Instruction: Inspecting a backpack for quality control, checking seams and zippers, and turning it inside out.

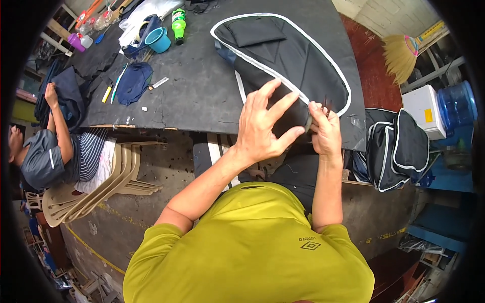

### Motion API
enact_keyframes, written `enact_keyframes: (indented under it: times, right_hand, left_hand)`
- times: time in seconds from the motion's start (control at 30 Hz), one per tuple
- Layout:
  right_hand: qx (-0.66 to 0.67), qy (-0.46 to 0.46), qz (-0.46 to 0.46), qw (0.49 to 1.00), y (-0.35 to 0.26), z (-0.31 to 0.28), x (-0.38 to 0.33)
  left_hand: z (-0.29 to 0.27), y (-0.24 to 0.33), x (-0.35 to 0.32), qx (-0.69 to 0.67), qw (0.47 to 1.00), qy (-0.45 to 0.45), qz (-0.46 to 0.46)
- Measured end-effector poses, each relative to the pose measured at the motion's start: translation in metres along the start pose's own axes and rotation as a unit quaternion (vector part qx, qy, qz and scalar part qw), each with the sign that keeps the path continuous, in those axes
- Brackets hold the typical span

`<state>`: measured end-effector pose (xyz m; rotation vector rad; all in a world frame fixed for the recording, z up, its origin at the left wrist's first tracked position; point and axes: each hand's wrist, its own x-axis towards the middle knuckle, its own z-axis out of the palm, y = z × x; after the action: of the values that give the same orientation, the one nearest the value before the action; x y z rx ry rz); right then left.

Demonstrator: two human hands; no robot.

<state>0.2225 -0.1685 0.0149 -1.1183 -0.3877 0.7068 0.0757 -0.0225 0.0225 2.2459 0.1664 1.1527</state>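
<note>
On the dark table lies a black fabric bag piece [303,55] edged with white piping, its near corner toward me. My left hand [262,118] is held over its near edge with the fingers spread apart, and the fingertips are at the white piping. At the bag's near right corner, my right hand [326,129] is closed on small dark snips [327,104]. Their two thin points stick up past the fingers, and most of the tool is hidden by the hand. A greyish bit shows by the right thumb, too small to make out.
A green bottle [178,26], a blue pail [158,40], a navy cloth piece [134,83] and markers lie on the table [197,76]. White-trimmed black bags [399,146] are stacked at right. At left, another person [55,146] handles dark fabric, seated on stacked beige chairs [118,177].
</note>
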Motion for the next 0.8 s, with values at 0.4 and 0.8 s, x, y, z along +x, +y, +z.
enact_keyframes:
  times: [0.4,0.8]
  right_hand:
    - [0.068,-0.037,-0.005,0.997,0.015,-0.013,0.006]
    - [-0.017,-0.024,-0.004,1.0,0.013,-0.011,0.009]
  left_hand:
    - [0.011,-0.005,0.006,0.048,0.998,-0.019,-0.045]
    - [0.002,0.015,0.001,0.035,0.996,0.043,0.067]
